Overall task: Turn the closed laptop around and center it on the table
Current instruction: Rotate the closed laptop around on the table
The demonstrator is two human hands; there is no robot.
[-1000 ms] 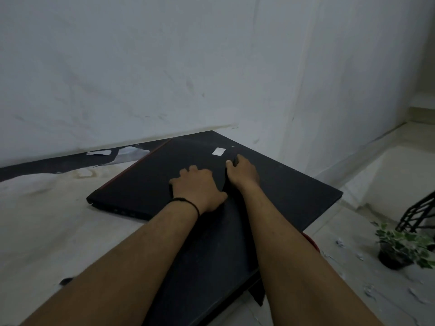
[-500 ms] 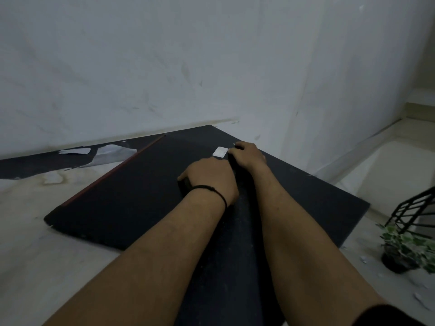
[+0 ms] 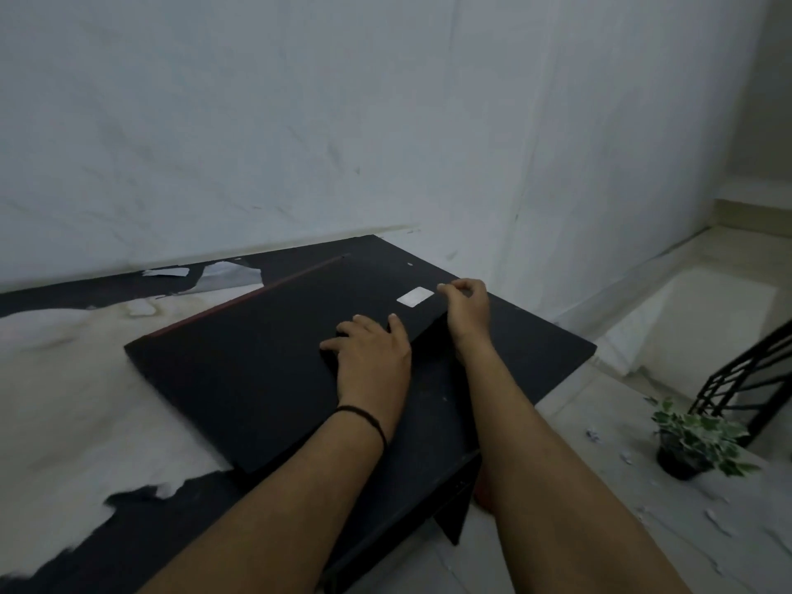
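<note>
The closed black laptop (image 3: 257, 362), with a red strip along its far left edge and a white sticker (image 3: 415, 297) near its far right corner, lies at an angle on the black table (image 3: 540, 349). My left hand (image 3: 370, 358), a black band on its wrist, rests on the lid at the laptop's right edge with thumb and fingers spread around it. At the far right corner, beside the sticker, my right hand (image 3: 467, 306) curls its fingers on the laptop's edge. Both forearms cover the laptop's near right part.
The tabletop's left half is worn to white patches (image 3: 77, 400). A white wall (image 3: 385, 122) runs right behind the table. On the floor to the right stand a small potted plant (image 3: 694, 439) and a black metal frame (image 3: 754, 375). The table's right edge drops off near my right arm.
The laptop has turned on the table and its left corner has swung nearer to me. My left hand slid back along the right edge, away from my right hand.
</note>
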